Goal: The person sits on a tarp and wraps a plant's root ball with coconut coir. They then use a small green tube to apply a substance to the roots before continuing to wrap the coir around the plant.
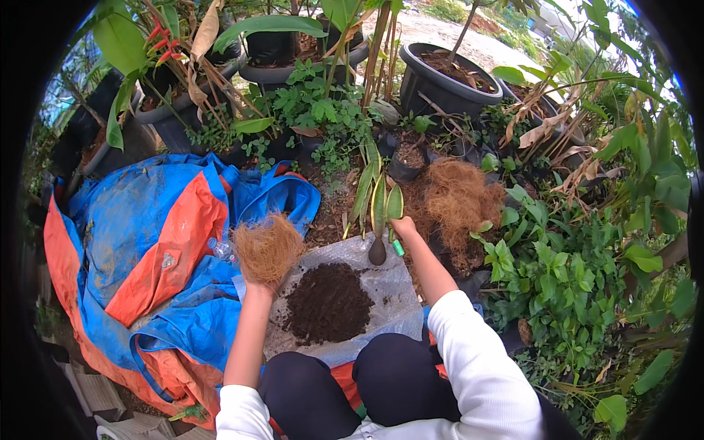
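Observation:
My left hand [265,287] holds up a loose wad of brown coconut fibre [269,248] from beneath, left of a bubble-wrap sheet [393,297]. A mound of dark soil [330,302] lies on that sheet in front of my knees. At the sheet's far right corner, my right hand [404,226] has its fingers closed on a yellow-edged snake plant leaf [394,203]. More snake plant leaves [378,203] lie just left of it. Below them rests a dark brown, spoon-shaped object [377,252]. A small green object [398,248] sits under my right hand; its kind is unclear.
A crumpled blue and orange tarpaulin [148,231] spreads at left, with a clear plastic bottle [220,248] on it. A larger heap of coconut fibre [462,201] lies at right. Large black plant pots [451,82] line the back. Leafy plants [561,286] crowd the right side.

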A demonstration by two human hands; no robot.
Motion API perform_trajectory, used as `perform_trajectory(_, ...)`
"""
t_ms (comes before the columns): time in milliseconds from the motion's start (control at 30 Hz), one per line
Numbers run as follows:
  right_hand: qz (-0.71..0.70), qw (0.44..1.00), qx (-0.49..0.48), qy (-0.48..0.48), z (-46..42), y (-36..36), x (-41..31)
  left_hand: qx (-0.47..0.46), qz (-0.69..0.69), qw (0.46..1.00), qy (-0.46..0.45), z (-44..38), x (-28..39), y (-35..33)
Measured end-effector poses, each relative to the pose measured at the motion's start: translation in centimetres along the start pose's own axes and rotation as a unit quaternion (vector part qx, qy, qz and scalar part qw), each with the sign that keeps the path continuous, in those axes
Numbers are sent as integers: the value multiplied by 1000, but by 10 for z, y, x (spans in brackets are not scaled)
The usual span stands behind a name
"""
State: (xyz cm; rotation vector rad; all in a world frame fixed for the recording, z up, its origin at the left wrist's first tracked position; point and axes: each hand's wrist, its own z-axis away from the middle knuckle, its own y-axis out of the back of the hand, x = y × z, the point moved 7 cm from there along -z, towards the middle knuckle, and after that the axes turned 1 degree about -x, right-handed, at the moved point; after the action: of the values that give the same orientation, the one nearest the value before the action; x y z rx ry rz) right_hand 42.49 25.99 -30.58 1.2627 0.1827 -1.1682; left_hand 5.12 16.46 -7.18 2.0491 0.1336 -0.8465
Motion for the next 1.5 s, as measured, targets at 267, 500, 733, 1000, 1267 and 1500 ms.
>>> perform_trajectory(267, 130, 989, -64, 6, 22, -34, -8, -100, 100, 990, -18, 11, 23, -29)
perform_trajectory(500, 107, 994, -34, 2, 18, -42, -5, -11, 960, -61, 272, 38, 23, -81)
perform_trajectory(733, 83, 996, -3, 39, 40, -49, -18, 14, 886, -393, 246, 30, 20, -44)
perform_trajectory(1000, -14, 974, 27, 223, 98, -15, -167, 95, 911, -363, 172, 33, -39, -3)
perform_trajectory(1267, -192, 858, -111, 463, 297, 10, -386, 209, 930, -262, 152, 89, -119, 57)
perform_trajectory(1500, -263, 778, -250, 513, 512, -49, -475, 269, 698, -659, -78, 204, -178, 48)
